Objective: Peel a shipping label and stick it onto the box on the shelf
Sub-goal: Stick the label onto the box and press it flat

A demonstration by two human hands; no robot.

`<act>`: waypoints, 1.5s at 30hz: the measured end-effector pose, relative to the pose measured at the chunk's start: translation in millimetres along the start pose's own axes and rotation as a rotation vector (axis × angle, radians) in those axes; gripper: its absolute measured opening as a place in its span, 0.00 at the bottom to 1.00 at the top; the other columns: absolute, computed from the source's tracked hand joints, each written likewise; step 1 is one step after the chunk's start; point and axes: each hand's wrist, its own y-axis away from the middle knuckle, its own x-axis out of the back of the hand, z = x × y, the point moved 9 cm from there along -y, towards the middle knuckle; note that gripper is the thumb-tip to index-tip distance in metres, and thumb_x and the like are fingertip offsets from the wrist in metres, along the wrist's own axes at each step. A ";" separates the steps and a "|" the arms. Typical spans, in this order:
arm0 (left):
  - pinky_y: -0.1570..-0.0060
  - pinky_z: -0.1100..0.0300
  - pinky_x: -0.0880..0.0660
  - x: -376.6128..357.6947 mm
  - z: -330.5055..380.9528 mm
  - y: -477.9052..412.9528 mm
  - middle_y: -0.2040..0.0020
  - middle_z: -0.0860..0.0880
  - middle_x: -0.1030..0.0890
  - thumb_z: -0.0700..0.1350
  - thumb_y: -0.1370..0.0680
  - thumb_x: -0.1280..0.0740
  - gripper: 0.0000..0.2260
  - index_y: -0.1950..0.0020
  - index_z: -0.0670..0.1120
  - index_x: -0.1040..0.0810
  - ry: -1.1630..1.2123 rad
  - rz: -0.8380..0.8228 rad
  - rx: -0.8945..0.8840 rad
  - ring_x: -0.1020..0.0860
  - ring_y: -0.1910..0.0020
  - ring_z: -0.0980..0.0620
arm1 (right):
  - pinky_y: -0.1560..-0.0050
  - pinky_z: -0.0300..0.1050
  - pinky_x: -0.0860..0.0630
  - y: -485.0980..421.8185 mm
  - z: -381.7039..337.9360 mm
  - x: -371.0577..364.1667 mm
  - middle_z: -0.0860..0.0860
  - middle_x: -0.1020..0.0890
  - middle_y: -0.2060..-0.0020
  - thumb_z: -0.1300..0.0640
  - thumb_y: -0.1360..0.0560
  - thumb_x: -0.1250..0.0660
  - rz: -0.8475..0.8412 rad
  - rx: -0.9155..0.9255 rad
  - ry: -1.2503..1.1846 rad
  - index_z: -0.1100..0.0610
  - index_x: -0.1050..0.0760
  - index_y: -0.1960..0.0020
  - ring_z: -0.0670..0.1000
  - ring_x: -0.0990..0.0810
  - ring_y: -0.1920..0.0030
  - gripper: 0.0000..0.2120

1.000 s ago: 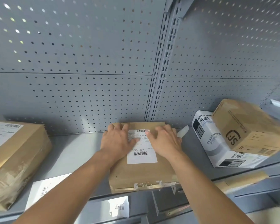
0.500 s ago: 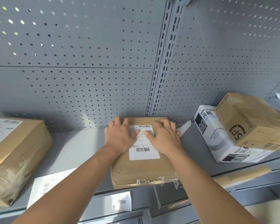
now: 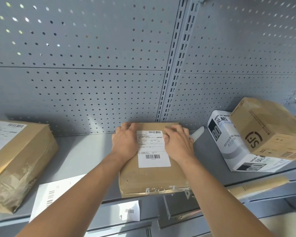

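hands sliding apart, label down on the box

both hands have slid outward off the middle of the label (image 3: 153,148) since a moment ago, so more of the white sheet shows between them now; that reads like the smoothing pass is nearly done and the sticking step is about finished. the left hand (image 3: 126,142) lies flat and open on the box (image 3: 150,177) at the label's left edge, the right hand (image 3: 177,142) flat and open at its right edge, the two apart and gripping nothing. the box sits on the shelf (image 3: 85,154), back end against the pegboard (image 3: 92,93), front end overhanging the shelf lip. the label lies on the box's top toward the back, white, barcodes top and bottom, looking flat with no lifted corner that i can make out.
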 end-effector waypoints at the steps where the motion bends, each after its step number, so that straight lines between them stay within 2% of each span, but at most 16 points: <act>1: 0.38 0.45 0.30 0.2 -0.4 0.3 0.28 0.47 0.29 0.40 0.20 0.40 0.22 0.27 0.55 0.29 0.008 0.005 -0.001 0.30 0.35 0.40 | 0.37 0.59 0.33 -0.1 0.2 0.0 0.48 0.31 0.30 0.48 0.17 0.43 -0.003 -0.005 -0.003 0.48 0.26 0.33 0.55 0.38 0.29 0.15; 3: 0.38 0.45 0.30 0.8 0.0 0.9 0.28 0.47 0.29 0.44 0.19 0.40 0.20 0.27 0.55 0.28 0.019 0.017 -0.002 0.30 0.35 0.40 | 0.35 0.60 0.33 -0.3 0.5 -0.7 0.47 0.32 0.29 0.41 0.18 0.44 -0.017 -0.021 0.001 0.48 0.27 0.30 0.55 0.38 0.28 0.21; 5: 0.36 0.45 0.30 0.6 0.8 1.9 0.29 0.47 0.28 0.54 0.18 0.40 0.19 0.28 0.53 0.28 -0.001 0.015 -0.001 0.30 0.34 0.41 | 0.33 0.61 0.32 -0.9 0.5 -2.8 0.47 0.33 0.29 0.32 0.21 0.46 -0.035 -0.034 0.020 0.47 0.29 0.27 0.55 0.38 0.28 0.29; 8: 0.35 0.45 0.31 -2.0 2.7 3.7 0.29 0.48 0.29 0.70 0.24 0.40 0.31 0.27 0.54 0.29 -0.070 -0.013 -0.018 0.31 0.32 0.41 | 0.34 0.61 0.32 -1.4 -0.3 -4.9 0.47 0.33 0.29 0.24 0.27 0.47 -0.039 -0.034 0.050 0.47 0.32 0.25 0.55 0.38 0.27 0.39; 11: 0.35 0.45 0.31 -1.9 4.0 4.0 0.29 0.49 0.30 0.75 0.28 0.39 0.36 0.28 0.54 0.29 -0.098 -0.016 -0.027 0.31 0.32 0.42 | 0.34 0.61 0.32 -1.3 -0.7 -5.7 0.48 0.33 0.29 0.20 0.31 0.47 -0.046 -0.032 0.065 0.47 0.33 0.25 0.55 0.38 0.27 0.44; 15: 0.35 0.44 0.30 -1.0 3.4 3.4 0.29 0.49 0.29 0.72 0.26 0.38 0.34 0.27 0.54 0.29 -0.070 -0.012 -0.011 0.31 0.32 0.42 | 0.34 0.61 0.32 -1.6 -0.7 -5.8 0.47 0.33 0.29 0.23 0.29 0.45 -0.047 -0.034 0.058 0.47 0.32 0.26 0.55 0.38 0.27 0.40; 20: 0.36 0.44 0.30 1.0 1.3 3.7 0.31 0.47 0.27 0.60 0.20 0.37 0.23 0.29 0.51 0.29 -0.008 0.009 0.015 0.30 0.33 0.41 | 0.33 0.61 0.32 -0.7 -1.3 -4.0 0.48 0.33 0.29 0.32 0.22 0.43 -0.033 -0.019 0.063 0.47 0.30 0.28 0.56 0.38 0.28 0.28; 23: 0.37 0.44 0.30 2.3 0.9 4.4 0.33 0.46 0.26 0.55 0.19 0.38 0.19 0.30 0.50 0.29 0.007 0.017 0.009 0.29 0.35 0.41 | 0.32 0.60 0.32 -0.5 -1.0 -3.9 0.48 0.33 0.29 0.36 0.20 0.43 -0.036 -0.020 0.054 0.47 0.30 0.28 0.55 0.38 0.28 0.24; 32: 0.37 0.44 0.29 2.9 -7.2 2.8 0.34 0.46 0.23 0.44 0.19 0.36 0.17 0.29 0.52 0.26 0.169 0.057 -0.004 0.28 0.37 0.39 | 0.34 0.61 0.34 0.9 0.5 -3.8 0.47 0.33 0.30 0.46 0.18 0.44 -0.023 -0.014 0.010 0.48 0.28 0.32 0.54 0.39 0.28 0.17; 36: 0.36 0.44 0.29 1.7 -6.1 1.9 0.33 0.46 0.24 0.45 0.19 0.37 0.17 0.29 0.51 0.27 0.147 0.035 -0.019 0.28 0.37 0.39 | 0.34 0.61 0.33 0.9 -0.3 -3.0 0.47 0.33 0.29 0.45 0.18 0.43 -0.036 -0.022 -0.005 0.47 0.29 0.30 0.53 0.40 0.27 0.19; 40: 0.37 0.44 0.27 1.7 -6.7 -7.5 0.31 0.45 0.25 0.46 0.19 0.38 0.19 0.27 0.49 0.29 0.052 -0.008 -0.008 0.27 0.36 0.38 | 0.34 0.62 0.31 -7.1 -3.0 -0.9 0.48 0.33 0.30 0.41 0.20 0.40 -0.130 -0.050 -0.008 0.48 0.28 0.30 0.55 0.38 0.28 0.21; 42: 0.36 0.45 0.27 2.2 4.0 -10.7 0.30 0.45 0.27 0.50 0.19 0.38 0.21 0.26 0.50 0.30 -0.015 -0.056 0.004 0.28 0.34 0.39 | 0.34 0.63 0.29 -16.9 -0.3 3.2 0.52 0.33 0.31 0.36 0.22 0.39 -0.159 -0.091 -0.034 0.49 0.27 0.32 0.58 0.38 0.29 0.25; 45: 0.36 0.44 0.30 3.0 18.5 -13.1 0.31 0.46 0.28 0.62 0.20 0.41 0.24 0.28 0.51 0.30 -0.177 -0.114 0.027 0.29 0.32 0.41 | 0.34 0.63 0.29 -27.1 -3.8 0.2 0.54 0.35 0.31 0.29 0.26 0.39 -0.156 -0.133 -0.078 0.50 0.30 0.32 0.59 0.38 0.28 0.32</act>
